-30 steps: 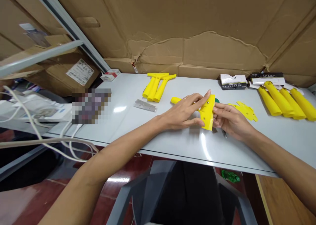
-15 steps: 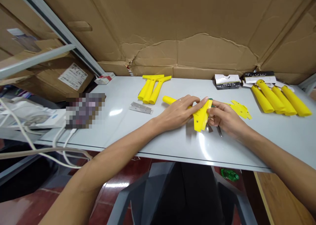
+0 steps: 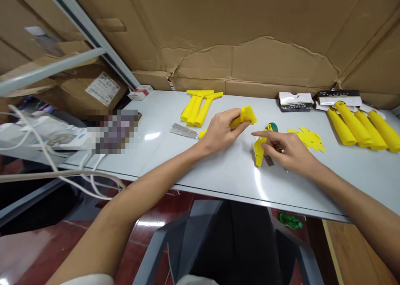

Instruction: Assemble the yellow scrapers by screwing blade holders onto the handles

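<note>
My left hand (image 3: 222,131) is wrapped round a yellow handle (image 3: 248,115), whose flared head sticks out past the fingers and whose round end shows below the palm. To its right, my right hand (image 3: 286,148) pinches a small flat yellow plate (image 3: 259,151) between thumb and fingers, index finger stretched out. Beside that hand lie a green and yellow tool (image 3: 272,127), partly hidden, and a metal blade (image 3: 268,160). Several flat yellow plates (image 3: 309,138) rest beyond the right hand. Metal blades (image 3: 183,131) lie left of the left hand.
Three yellow handles (image 3: 197,108) lie at the back. Several more (image 3: 359,124) lean on boxes at the right, near a black and white box (image 3: 295,102). At the left are a small box (image 3: 140,92), a blurred item (image 3: 117,131) and white cables (image 3: 51,162).
My hands have moved apart. The handle has turned and lifted away with my left hand, while the flat yellow plate has come away from its head and stays with my right hand.
</note>
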`<state>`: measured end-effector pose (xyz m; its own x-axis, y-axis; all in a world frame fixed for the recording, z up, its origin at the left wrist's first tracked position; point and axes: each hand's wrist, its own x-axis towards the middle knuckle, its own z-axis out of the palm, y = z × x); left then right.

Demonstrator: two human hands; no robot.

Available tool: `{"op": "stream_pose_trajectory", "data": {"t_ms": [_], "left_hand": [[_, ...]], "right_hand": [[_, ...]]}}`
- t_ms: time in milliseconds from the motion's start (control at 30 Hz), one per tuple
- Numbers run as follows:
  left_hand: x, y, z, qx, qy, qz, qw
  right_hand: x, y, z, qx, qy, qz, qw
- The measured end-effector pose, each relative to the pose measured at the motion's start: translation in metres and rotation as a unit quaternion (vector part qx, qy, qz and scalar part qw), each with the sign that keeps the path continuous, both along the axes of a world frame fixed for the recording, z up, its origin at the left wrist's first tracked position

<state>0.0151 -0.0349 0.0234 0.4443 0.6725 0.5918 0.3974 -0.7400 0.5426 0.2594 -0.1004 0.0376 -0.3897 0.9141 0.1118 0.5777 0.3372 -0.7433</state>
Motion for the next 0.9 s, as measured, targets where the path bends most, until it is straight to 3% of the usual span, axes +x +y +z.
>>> {"op": "stream_pose_trajectory", "data": {"t_ms": [233, 367, 500, 700, 900], "left_hand": [[-0.005, 0.007, 0.005, -0.101, -0.056, -0.013, 0.993], [-0.01, 0.008, 0.013, -0.193, -0.025, -0.056, 0.979], [-0.013, 0.007, 0.018, -0.309, 0.054, -0.032, 0.949], [-0.011, 0.003, 0.018, -0.38, 0.114, -0.006, 0.918], [-0.012, 0.002, 0.018, -0.389, 0.121, -0.005, 0.913]], "right_hand": [[-0.007, 0.0, -0.019, 0.112, -0.091, 0.073, 0.987], [-0.004, 0.002, -0.02, 0.18, -0.13, 0.056, 0.974], [0.006, 0.008, -0.015, 0.246, -0.185, 0.031, 0.951], [0.011, 0.015, -0.012, 0.248, -0.298, 0.056, 0.92], [0.006, 0.01, -0.01, 0.254, -0.336, 0.074, 0.904]]}}
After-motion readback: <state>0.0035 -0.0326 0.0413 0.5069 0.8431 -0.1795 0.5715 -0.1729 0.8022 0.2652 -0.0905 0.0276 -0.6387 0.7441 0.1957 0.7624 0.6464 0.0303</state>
